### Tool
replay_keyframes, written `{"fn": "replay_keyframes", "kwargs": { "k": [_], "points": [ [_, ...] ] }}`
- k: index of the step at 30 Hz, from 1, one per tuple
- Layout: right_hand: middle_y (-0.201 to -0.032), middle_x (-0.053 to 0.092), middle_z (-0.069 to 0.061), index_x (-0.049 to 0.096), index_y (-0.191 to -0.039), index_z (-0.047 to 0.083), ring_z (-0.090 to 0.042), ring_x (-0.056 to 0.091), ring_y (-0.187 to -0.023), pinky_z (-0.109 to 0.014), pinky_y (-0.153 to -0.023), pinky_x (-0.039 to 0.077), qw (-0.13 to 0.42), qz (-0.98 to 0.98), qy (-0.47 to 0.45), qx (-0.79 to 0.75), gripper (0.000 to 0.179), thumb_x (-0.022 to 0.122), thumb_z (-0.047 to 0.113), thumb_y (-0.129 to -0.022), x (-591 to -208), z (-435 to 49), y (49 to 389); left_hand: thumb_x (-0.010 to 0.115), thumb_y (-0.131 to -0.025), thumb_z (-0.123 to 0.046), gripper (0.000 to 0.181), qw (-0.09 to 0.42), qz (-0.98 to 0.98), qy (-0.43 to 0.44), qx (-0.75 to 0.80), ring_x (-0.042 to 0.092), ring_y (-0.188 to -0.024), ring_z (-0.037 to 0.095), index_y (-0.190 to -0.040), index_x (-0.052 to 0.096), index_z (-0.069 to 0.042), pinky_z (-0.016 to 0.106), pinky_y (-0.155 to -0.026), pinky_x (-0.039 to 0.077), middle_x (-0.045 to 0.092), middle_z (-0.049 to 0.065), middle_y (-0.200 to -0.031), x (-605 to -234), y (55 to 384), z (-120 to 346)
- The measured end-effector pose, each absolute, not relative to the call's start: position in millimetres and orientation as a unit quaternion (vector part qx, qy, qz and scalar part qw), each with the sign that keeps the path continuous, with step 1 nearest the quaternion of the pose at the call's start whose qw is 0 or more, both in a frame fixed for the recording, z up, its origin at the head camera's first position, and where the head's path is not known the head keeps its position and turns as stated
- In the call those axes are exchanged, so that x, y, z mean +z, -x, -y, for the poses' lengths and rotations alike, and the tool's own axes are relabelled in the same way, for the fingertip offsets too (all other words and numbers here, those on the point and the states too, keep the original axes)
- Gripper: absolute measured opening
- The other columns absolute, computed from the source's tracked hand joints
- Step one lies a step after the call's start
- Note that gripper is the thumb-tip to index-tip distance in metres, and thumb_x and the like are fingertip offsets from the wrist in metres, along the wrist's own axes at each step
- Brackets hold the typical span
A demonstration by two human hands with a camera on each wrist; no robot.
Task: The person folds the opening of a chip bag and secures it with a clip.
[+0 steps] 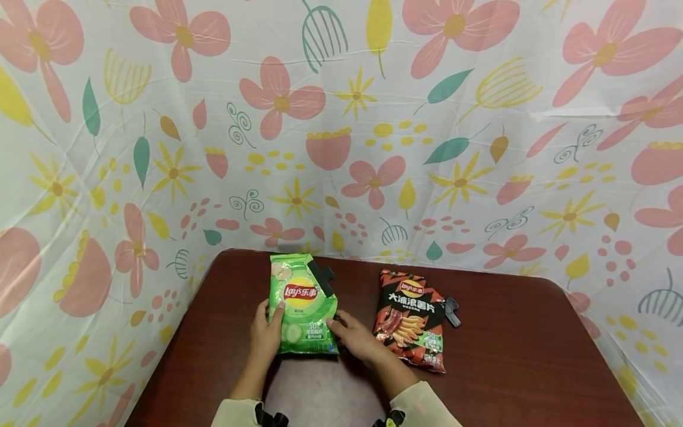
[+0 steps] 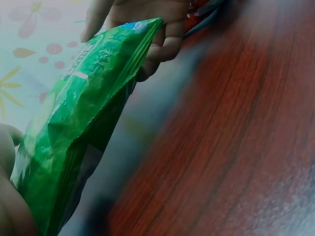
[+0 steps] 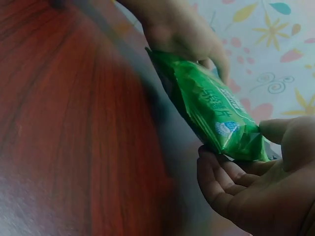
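Observation:
A green Lay's potato chip bag [image 1: 299, 305] is held between both hands, its printed front facing up. My left hand [image 1: 265, 329] grips its left edge, thumb over the front. At the lower right corner, my right hand [image 1: 356, 338] pinches the bag; in the right wrist view the right thumb [image 3: 278, 130] lies on top and the fingers curl beneath. A black clip [image 1: 322, 279] sits across the bag's upper right corner. From the left wrist view, the green bag [image 2: 78, 123] is tilted above the table, crimped bottom seam showing.
Just right of my right hand lies a black and red Lay's chip bag [image 1: 408, 320] on the dark red-brown wooden table [image 1: 512, 350]. A dark grey clip [image 1: 452, 312] is at its right edge. A flower-patterned cloth [image 1: 331, 148] hangs behind and beside the table.

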State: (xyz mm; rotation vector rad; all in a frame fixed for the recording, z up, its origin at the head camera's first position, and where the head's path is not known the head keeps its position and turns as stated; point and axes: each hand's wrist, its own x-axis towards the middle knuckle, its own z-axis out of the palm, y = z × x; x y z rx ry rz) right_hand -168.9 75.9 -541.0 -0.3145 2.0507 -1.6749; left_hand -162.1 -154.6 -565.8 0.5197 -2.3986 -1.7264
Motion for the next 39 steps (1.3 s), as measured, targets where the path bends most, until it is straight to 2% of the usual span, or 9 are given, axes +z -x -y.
{"fn": "replay_keyframes", "kwargs": {
  "k": [3, 7, 10, 18, 23, 26, 30, 35, 39],
  "points": [
    [-0.133, 0.059, -0.025, 0.042, -0.148, -0.001, -0.028, 0.064, -0.110, -0.044, -0.089, 0.056, 0.230, -0.733, 0.112, -0.630, 0.052, 0.049, 0.031, -0.108, -545.4, -72.3, 168.8, 0.053, -0.103, -0.049, 0.068, 0.066, 0.801, -0.171, -0.571, 0.064, -0.110, 0.035, -0.152, 0.040, -0.004, 0.048, -0.091, 0.051, 0.060, 0.024, -0.135, -566.6, 163.1, 156.4],
    [-0.130, 0.062, -0.022, 0.044, -0.147, -0.001, -0.020, 0.063, -0.105, -0.037, -0.083, 0.055, 0.224, -0.736, 0.108, -0.630, 0.051, 0.048, 0.032, -0.108, -548.3, -68.7, 167.9, 0.053, -0.103, -0.047, 0.067, 0.060, 0.804, -0.169, -0.567, 0.064, -0.103, 0.031, -0.153, 0.039, -0.005, 0.039, -0.082, 0.052, 0.060, 0.023, -0.133, -567.2, 164.7, 160.3],
    [-0.127, 0.063, -0.022, 0.044, -0.146, -0.002, -0.017, 0.062, -0.100, -0.035, -0.080, 0.054, 0.219, -0.735, 0.101, -0.634, 0.051, 0.049, 0.032, -0.108, -549.5, -66.1, 167.3, 0.053, -0.103, -0.047, 0.065, 0.057, 0.807, -0.168, -0.564, 0.063, -0.096, 0.026, -0.153, 0.041, -0.006, 0.032, -0.076, 0.050, 0.061, 0.021, -0.128, -568.2, 166.0, 163.6],
    [-0.112, 0.068, -0.016, 0.050, -0.138, -0.004, -0.010, 0.061, -0.089, -0.032, -0.076, 0.054, 0.203, -0.736, 0.087, -0.640, 0.044, 0.052, 0.027, -0.106, -553.7, -60.4, 168.7, 0.052, -0.104, -0.046, 0.062, 0.051, 0.811, -0.172, -0.557, 0.063, -0.095, 0.026, -0.150, 0.045, -0.007, 0.031, -0.074, 0.049, 0.062, 0.019, -0.126, -568.8, 169.4, 166.8],
    [-0.111, 0.069, -0.018, 0.050, -0.138, -0.005, -0.013, 0.062, -0.089, -0.034, -0.077, 0.055, 0.191, -0.746, 0.073, -0.634, 0.045, 0.052, 0.027, -0.106, -554.2, -58.5, 168.8, 0.052, -0.104, -0.043, 0.060, 0.043, 0.812, -0.171, -0.556, 0.064, -0.101, 0.028, -0.152, 0.042, -0.008, 0.031, -0.075, 0.050, 0.061, 0.019, -0.130, -568.2, 170.5, 167.3],
    [-0.125, 0.066, -0.025, 0.047, -0.143, -0.005, -0.023, 0.066, -0.101, -0.039, -0.082, 0.056, 0.182, -0.760, 0.059, -0.622, 0.049, 0.051, 0.028, -0.107, -554.5, -57.1, 168.8, 0.052, -0.104, -0.042, 0.061, 0.042, 0.818, -0.167, -0.549, 0.064, -0.103, 0.029, -0.153, 0.041, -0.009, 0.033, -0.076, 0.050, 0.061, 0.019, -0.131, -568.2, 170.9, 168.3],
    [-0.137, 0.059, -0.027, 0.042, -0.149, -0.004, -0.034, 0.062, -0.118, -0.045, -0.091, 0.055, 0.165, -0.785, 0.047, -0.595, 0.054, 0.049, 0.028, -0.107, -555.1, -55.5, 169.4, 0.054, -0.104, -0.040, 0.063, 0.045, 0.829, -0.156, -0.536, 0.063, -0.110, 0.033, -0.156, 0.037, -0.009, 0.042, -0.085, 0.052, 0.060, 0.020, -0.134, -568.6, 171.9, 169.7],
    [-0.127, 0.063, -0.020, 0.043, -0.149, -0.004, -0.031, 0.061, -0.114, -0.047, -0.094, 0.051, 0.144, -0.813, 0.057, -0.561, 0.052, 0.051, 0.024, -0.106, -555.6, -55.1, 170.0, 0.055, -0.103, -0.037, 0.069, 0.046, 0.841, -0.138, -0.521, 0.047, -0.138, 0.044, -0.160, 0.028, -0.007, 0.060, -0.110, 0.041, 0.044, 0.026, -0.153, -568.6, 173.4, 171.8],
    [-0.123, 0.063, -0.016, 0.043, -0.149, -0.004, -0.028, 0.059, -0.112, -0.047, -0.095, 0.047, 0.140, -0.828, 0.068, -0.539, 0.053, 0.051, 0.025, -0.105, -556.0, -55.5, 170.2, 0.056, -0.102, -0.035, 0.071, 0.048, 0.851, -0.130, -0.506, 0.033, -0.147, 0.047, -0.161, 0.027, -0.009, 0.064, -0.116, 0.032, 0.033, 0.026, -0.160, -567.0, 173.1, 171.9]
  ]
}}
